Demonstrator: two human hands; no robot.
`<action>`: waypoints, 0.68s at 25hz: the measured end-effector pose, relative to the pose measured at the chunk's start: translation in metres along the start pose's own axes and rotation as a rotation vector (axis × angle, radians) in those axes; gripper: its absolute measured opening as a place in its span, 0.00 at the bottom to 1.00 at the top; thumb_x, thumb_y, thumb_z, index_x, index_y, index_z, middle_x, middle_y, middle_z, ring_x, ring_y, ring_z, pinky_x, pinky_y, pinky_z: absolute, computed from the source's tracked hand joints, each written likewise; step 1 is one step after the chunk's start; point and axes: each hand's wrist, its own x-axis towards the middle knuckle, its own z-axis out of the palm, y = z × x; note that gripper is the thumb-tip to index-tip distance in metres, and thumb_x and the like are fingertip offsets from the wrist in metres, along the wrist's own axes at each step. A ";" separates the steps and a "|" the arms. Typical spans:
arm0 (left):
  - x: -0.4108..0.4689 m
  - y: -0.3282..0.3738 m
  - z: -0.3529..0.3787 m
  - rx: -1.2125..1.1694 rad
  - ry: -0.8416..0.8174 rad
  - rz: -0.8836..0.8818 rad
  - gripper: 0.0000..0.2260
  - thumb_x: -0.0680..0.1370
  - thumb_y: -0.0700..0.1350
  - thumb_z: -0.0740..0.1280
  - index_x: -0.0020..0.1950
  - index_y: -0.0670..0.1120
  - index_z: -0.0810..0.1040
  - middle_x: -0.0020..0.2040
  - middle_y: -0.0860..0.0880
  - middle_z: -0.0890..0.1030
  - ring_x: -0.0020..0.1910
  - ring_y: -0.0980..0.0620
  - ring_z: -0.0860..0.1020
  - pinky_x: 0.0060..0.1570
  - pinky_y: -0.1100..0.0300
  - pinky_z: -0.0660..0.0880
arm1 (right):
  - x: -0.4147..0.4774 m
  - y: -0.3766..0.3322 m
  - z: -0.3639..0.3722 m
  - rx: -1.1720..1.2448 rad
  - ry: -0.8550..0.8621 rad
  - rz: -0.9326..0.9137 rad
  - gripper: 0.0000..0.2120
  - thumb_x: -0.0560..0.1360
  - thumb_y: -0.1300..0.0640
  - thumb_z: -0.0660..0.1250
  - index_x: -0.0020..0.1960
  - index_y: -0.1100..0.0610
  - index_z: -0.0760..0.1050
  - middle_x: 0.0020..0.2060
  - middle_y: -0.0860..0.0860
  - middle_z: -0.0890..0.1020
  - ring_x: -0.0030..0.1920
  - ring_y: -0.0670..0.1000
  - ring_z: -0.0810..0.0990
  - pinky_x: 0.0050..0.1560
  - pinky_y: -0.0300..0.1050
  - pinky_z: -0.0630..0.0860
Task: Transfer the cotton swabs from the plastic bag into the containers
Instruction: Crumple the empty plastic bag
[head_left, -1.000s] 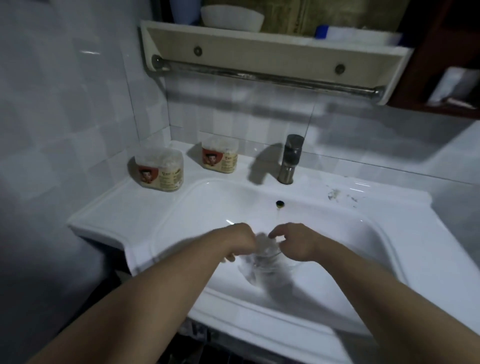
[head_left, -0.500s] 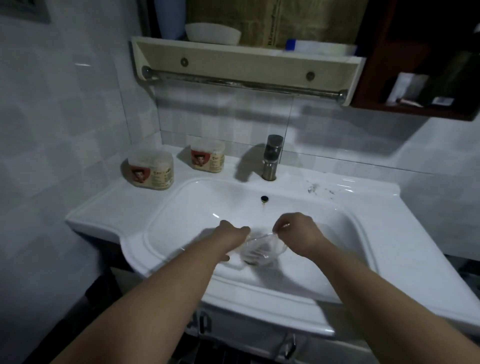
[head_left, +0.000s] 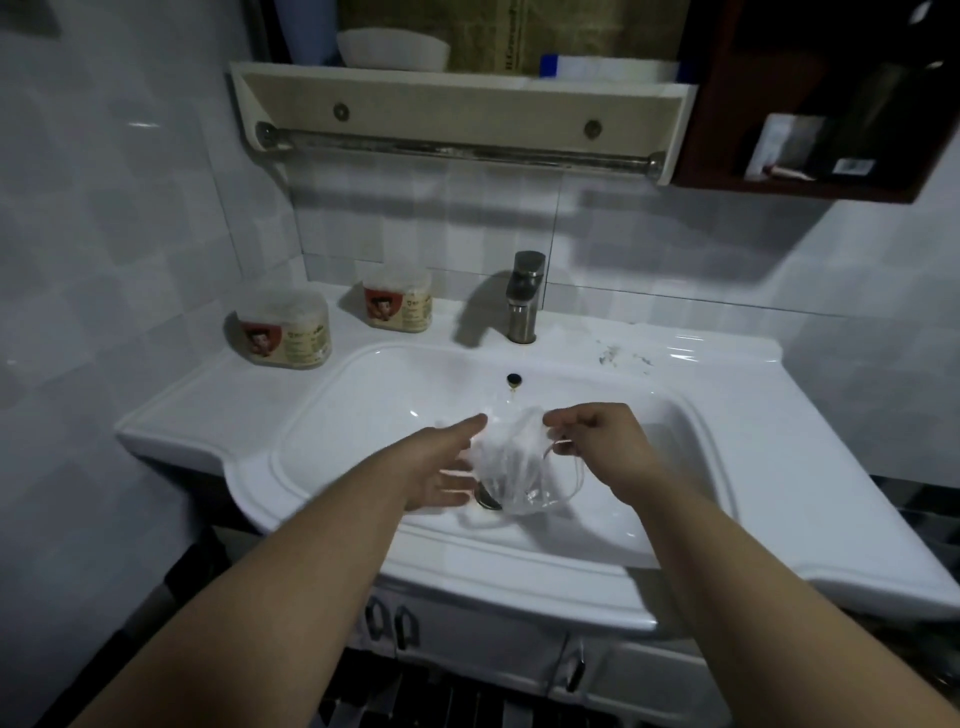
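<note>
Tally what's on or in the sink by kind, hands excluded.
Swab containers: 2
Plastic bag: 1
Faucet: 1
Total: 4

Over a white sink (head_left: 322, 400), the right hand (head_left: 597, 441) pinches the top of a clear plastic bag (head_left: 511, 467); the left hand (head_left: 441, 465), fingers outstretched, is alongside it. A front container (head_left: 285, 332) and rear container (head_left: 397, 306) stand on the bench (head_left: 208, 400), left of the tap (head_left: 524, 296).
</note>
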 end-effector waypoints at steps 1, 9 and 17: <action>-0.002 -0.001 0.003 0.039 -0.025 -0.007 0.19 0.78 0.55 0.73 0.60 0.43 0.78 0.54 0.43 0.82 0.51 0.45 0.83 0.46 0.53 0.82 | -0.001 -0.004 0.001 0.088 -0.005 0.002 0.18 0.77 0.75 0.61 0.42 0.58 0.85 0.45 0.60 0.85 0.43 0.55 0.84 0.48 0.48 0.85; 0.002 0.003 0.001 -0.062 0.154 0.165 0.03 0.80 0.41 0.69 0.47 0.44 0.79 0.38 0.48 0.79 0.38 0.52 0.81 0.39 0.60 0.76 | 0.000 0.004 -0.003 -0.103 0.024 0.046 0.18 0.72 0.72 0.69 0.57 0.54 0.80 0.51 0.52 0.80 0.41 0.53 0.82 0.50 0.51 0.84; 0.013 0.011 -0.006 -0.385 0.292 0.252 0.02 0.80 0.36 0.66 0.51 0.39 0.78 0.39 0.45 0.75 0.31 0.52 0.74 0.32 0.62 0.78 | 0.000 0.005 -0.004 -0.105 0.056 -0.027 0.20 0.74 0.74 0.58 0.49 0.52 0.80 0.48 0.54 0.78 0.37 0.54 0.83 0.36 0.46 0.81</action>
